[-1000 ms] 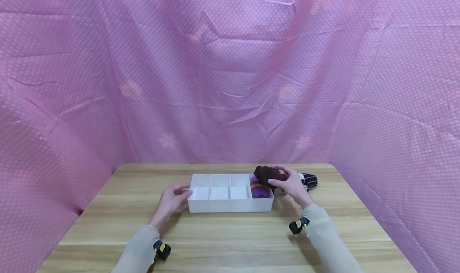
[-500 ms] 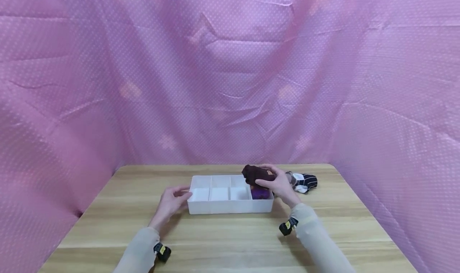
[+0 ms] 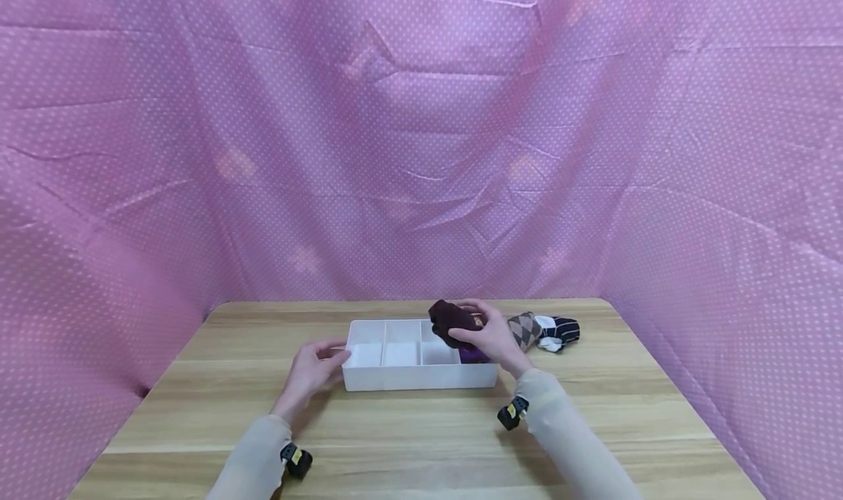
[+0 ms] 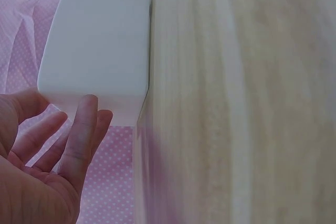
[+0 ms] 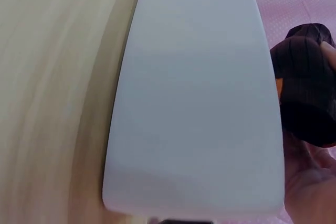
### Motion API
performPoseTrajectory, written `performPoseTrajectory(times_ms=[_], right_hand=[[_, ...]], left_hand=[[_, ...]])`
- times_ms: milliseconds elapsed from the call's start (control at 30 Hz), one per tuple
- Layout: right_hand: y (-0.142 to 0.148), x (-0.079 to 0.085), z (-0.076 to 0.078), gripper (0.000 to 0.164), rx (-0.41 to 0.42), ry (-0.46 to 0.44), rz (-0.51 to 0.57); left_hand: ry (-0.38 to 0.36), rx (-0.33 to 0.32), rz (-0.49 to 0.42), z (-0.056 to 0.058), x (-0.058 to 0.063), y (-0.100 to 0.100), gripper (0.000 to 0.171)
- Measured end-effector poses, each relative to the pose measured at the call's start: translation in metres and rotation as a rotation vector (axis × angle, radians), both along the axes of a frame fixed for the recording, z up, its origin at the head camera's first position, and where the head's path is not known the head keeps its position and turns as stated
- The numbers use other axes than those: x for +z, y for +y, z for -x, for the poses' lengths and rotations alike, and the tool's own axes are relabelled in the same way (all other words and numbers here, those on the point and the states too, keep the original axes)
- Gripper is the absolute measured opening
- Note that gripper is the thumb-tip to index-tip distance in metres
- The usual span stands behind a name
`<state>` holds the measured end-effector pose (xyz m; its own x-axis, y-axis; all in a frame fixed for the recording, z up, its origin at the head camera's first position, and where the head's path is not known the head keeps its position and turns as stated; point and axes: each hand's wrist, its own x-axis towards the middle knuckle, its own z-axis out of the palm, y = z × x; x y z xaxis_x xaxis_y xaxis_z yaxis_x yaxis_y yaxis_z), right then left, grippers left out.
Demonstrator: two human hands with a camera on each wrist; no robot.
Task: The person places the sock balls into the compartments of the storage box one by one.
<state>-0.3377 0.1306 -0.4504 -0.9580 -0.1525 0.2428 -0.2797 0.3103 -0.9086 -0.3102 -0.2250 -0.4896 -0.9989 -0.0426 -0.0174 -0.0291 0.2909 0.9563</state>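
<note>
Brown bundle (image 3: 450,326) juts leftward from the gripping right hand (image 3: 489,337), above white box (image 3: 421,378), lower centre; left hand (image 3: 308,372), fingers loosely spread, touches box's end.

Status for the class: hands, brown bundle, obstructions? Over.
Left hand touches white box, left end. Right hand grips dark brown bundle above box. Purple bundle in box's right end; no other obstruction seen.
</note>
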Motion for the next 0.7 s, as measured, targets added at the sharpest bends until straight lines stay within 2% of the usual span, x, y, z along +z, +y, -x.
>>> performPoseTrajectory(times_ms=[233,400,700], right_hand=[[-0.011,-0.005,0.004,0.054,-0.010,0.009,0.047],[-0.019,-0.003,0.006,0.044,-0.045,-0.007,0.056],[-0.027,-0.004,0.010,0.034,-0.148,0.050,0.018]], left_hand=[[-0.007,0.001,-0.001,0.004,0.000,-0.001,0.041],[-0.015,0.003,0.010,0.007,0.001,-0.002,0.042],[-0.020,0.001,-0.011,0.004,0.000,0.000,0.042]])
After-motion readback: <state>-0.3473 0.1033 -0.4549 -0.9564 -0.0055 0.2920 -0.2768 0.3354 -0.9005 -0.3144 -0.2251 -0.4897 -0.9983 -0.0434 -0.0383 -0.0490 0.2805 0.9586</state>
